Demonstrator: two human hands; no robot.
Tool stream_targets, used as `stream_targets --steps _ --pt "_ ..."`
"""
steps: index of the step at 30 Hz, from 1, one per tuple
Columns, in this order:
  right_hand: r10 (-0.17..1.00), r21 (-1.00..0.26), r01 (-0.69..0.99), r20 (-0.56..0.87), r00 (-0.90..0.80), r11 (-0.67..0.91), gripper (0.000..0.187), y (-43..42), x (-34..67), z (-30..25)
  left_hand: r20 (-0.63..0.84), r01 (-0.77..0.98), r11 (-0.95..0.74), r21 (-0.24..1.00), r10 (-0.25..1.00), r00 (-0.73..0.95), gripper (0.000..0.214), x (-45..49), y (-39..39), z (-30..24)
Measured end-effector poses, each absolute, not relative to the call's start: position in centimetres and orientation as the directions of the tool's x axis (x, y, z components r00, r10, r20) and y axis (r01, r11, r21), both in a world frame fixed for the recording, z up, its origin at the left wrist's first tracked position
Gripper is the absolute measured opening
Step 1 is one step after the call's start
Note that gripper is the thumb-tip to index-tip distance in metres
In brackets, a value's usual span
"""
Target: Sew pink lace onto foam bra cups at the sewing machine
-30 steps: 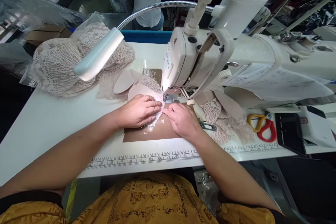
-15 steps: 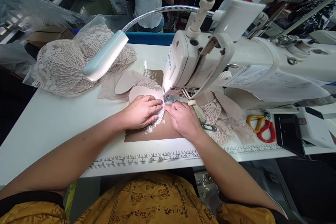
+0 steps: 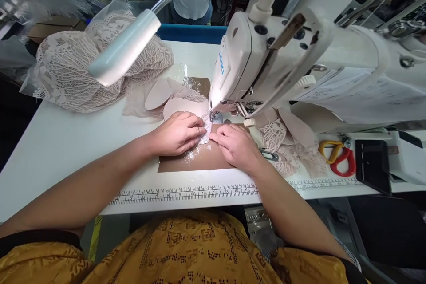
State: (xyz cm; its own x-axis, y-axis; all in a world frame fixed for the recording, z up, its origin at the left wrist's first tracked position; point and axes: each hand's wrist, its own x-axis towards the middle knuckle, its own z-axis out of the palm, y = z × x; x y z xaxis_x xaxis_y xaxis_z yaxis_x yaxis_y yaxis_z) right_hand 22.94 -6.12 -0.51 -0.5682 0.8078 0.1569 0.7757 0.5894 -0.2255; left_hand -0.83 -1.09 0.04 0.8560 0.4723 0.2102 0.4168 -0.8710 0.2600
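Observation:
My left hand lies on a small piece of pale lace in front of the needle of a white sewing machine, fingers curled and pressing it down on the brown mat. Just right of the lace, my right hand has its fingers bent with the tips on the lace edge. A beige foam cup piece joins the lace behind my left hand.
A heap of lace in clear plastic sits at the back left under a gooseneck lamp. More lace and beige pieces lie right of the machine. Red and yellow scissors and a black box are further right. A printed ruler runs along the table's front edge.
Both hands have stayed on the lace by the needle. The camera has moved closer and tilted down, so the machine head looks larger.

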Motion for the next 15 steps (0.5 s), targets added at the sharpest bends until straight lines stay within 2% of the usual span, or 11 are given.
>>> stream_targets --steps 15 --pt "0.772 -0.227 0.739 0.137 -0.62 0.634 0.033 -5.98 23.2 -0.28 0.169 0.342 -0.907 0.247 0.388 0.906 0.034 -0.92 -1.19 0.35"
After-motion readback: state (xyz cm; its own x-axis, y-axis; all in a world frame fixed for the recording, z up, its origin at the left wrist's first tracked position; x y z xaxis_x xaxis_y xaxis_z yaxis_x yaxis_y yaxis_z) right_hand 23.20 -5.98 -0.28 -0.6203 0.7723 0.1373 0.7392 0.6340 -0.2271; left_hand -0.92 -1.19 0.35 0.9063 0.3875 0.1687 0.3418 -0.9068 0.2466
